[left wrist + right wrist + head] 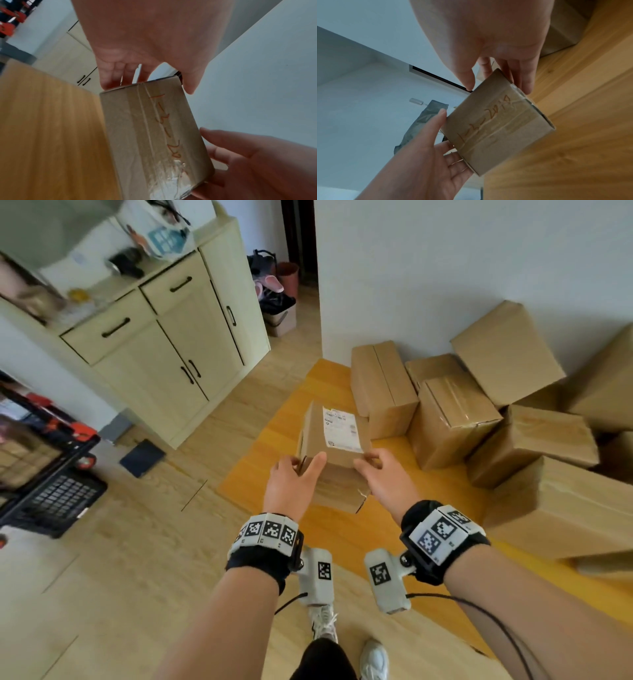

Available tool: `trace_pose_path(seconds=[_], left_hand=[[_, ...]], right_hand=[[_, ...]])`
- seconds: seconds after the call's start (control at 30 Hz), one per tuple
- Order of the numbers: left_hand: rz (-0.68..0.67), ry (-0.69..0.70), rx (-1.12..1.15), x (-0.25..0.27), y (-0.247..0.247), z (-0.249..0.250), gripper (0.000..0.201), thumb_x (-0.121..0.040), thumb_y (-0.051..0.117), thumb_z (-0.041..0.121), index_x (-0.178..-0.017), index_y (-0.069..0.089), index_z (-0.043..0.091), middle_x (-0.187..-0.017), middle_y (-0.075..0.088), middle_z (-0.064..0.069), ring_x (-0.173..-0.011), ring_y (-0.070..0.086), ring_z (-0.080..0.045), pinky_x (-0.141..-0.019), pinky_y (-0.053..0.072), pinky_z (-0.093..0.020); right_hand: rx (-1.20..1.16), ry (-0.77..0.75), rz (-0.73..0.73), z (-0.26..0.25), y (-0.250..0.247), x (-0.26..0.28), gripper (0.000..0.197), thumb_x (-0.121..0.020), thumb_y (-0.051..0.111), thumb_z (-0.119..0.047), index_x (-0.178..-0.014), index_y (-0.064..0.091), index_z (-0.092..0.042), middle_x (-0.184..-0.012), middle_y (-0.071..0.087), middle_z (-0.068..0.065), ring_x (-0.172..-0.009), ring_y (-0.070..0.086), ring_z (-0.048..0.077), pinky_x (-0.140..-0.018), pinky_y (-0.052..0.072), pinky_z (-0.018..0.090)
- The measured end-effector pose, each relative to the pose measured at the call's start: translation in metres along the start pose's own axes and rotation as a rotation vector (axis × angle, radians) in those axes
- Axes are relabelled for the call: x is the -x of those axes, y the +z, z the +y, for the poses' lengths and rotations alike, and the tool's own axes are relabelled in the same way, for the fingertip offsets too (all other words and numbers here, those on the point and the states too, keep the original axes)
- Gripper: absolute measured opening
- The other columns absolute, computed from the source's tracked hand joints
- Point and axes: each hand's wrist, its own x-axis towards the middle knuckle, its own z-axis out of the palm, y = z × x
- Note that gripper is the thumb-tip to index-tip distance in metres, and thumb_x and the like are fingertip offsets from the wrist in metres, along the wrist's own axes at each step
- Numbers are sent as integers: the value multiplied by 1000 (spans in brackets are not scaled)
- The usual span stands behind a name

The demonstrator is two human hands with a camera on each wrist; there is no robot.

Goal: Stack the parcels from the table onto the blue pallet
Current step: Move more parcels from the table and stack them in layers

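Two hands on one small parcel (334, 436): left hand (291, 481) gripping the near left corner, right hand (383, 477) pinching the near right corner, thumbs near the top edge and fingers curled round the ends. Held straight ahead over the near left part of the table (260, 474), labelled face up, taped face with orange writing turned toward the body. Long axis seemingly running away from the body. Cannot tell whether already clear of the tabletop. Equally near to both hands, so likely a two-handed carry.

Several larger boxes (452, 419) heaped along the far and right edges, well apart from the grip. No blue pallet plainly in view. Only a dark blue flat thing (142, 457) on the floor off the table's left edge, so probably a turn leftward. Black slatted crate (58, 501) further left on the floor, contents not made out
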Motion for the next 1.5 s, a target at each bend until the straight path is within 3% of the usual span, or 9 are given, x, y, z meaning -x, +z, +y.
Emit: trace_pose_path(seconds=[0.1, 0.27, 0.43, 0.63, 0.83, 0.97, 1.13, 1.4, 1.5], left_hand=[[-51, -59, 17, 25, 24, -16, 70, -85, 45, 71, -127, 47, 15, -117, 58, -3, -100, 59, -20, -89, 51, -42], [-102, -120, 14, 61, 59, -36, 63, -89, 51, 60, -131, 43, 14, -121, 57, -6, -101, 60, -23, -88, 52, -42], [-159, -128, -17, 80, 77, -44, 55, -92, 52, 54, -128, 45, 13, -121, 58, -4, -101, 60, -23, -88, 52, -42], [-201, -124, -28, 80, 80, -44, 53, -95, 47, 50, -135, 43, 14, -129, 57, -6, -110, 57, -26, -94, 48, -41], [-216, -151, 47, 80, 76, -39, 52, -95, 54, 40, -138, 43, 13, -130, 58, -3, -110, 57, -22, -85, 44, -31], [-189, -64, 116, 87, 62, -23, 50, -94, 58, 39, -134, 44, 13, -125, 60, -3, -97, 54, -17, -81, 44, -29], [-129, 148, 184, 101, 37, 11, 59, -87, 65, 45, -137, 43, 22, -125, 57, 5, -101, 55, -10, -78, 45, -26], [-192, 460, 345, 140, 39, 69, 44, -84, 66, 46, -123, 48, 37, -117, 57, 15, -103, 56, -1, -81, 49, -24], [-255, 515, 385, 163, 58, 87, 41, -85, 66, 44, -121, 49, 36, -120, 56, 13, -105, 54, 0, -83, 49, -22]], right_hand=[[8, 39, -19, 28, -8, 20, 37, -98, 56, -33, -132, 42, -24, -117, 55, -6, -82, 56, -2, -55, 42, 12], [34, 143, -22, 70, -15, 45, 61, -95, 59, -36, -147, 30, -24, -134, 53, 5, -109, 59, 21, -90, 51, 37], [89, 192, -98, 91, -28, 62, 56, -100, 52, -35, -149, 32, -14, -140, 51, 6, -113, 56, 22, -82, 45, 30], [122, 204, -215, 100, -30, 71, 58, -102, 47, -40, -150, 30, -12, -147, 46, 3, -125, 51, 22, -95, 42, 29], [12, 178, -271, 99, -29, 81, 53, -101, 48, -42, -147, 36, -19, -144, 49, -3, -121, 52, 16, -100, 42, 29], [-40, 111, -162, 83, -35, 94, 51, -101, 48, -41, -146, 37, -20, -143, 50, -3, -117, 51, 14, -98, 42, 29], [-110, 0, 58, 57, -48, 123, 50, -101, 48, -42, -145, 38, -20, -137, 53, -4, -112, 53, 12, -84, 43, 20], [-301, -105, 384, 56, -92, 181, 48, -97, 54, -45, -141, 44, -28, -127, 60, -12, -114, 58, 6, -96, 48, 28], [-331, -109, 476, 65, -117, 207, 47, -98, 53, -42, -141, 44, -27, -125, 60, -14, -110, 59, 2, -88, 49, 22]])
